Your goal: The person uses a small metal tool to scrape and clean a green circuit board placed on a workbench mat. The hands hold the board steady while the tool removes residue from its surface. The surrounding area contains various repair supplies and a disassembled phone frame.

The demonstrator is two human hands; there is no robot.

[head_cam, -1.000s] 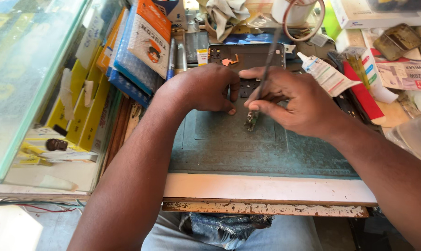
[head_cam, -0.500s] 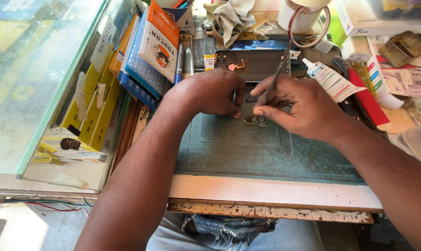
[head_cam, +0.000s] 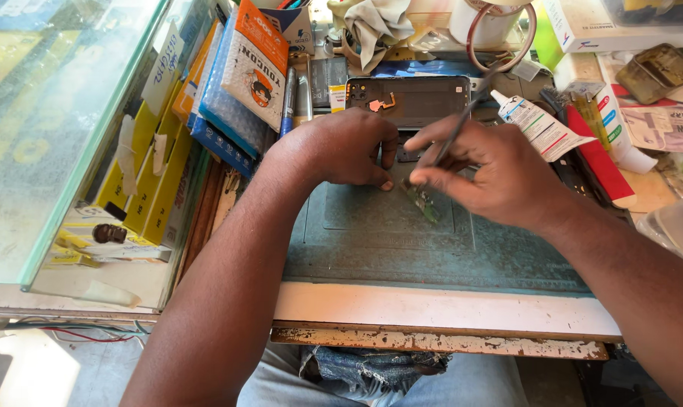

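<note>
- Lying on the green mat (head_cam: pixel 372 249), a small green board (head_cam: pixel 424 202) slants down-right, just below both hands.
- Right hand (head_cam: pixel 500 177) pinches tweezers (head_cam: pixel 454 128), tips at the board's upper end.
- Left hand (head_cam: pixel 341 147) curls shut, fingertip pressing beside it.
- Phone shell (head_cam: pixel 424 94) sits behind on the bench (head_cam: pixel 439 309).

The hands (head_cam: pixel 424 162) hide most of the small green board (head_cam: pixel 423 202).
</note>
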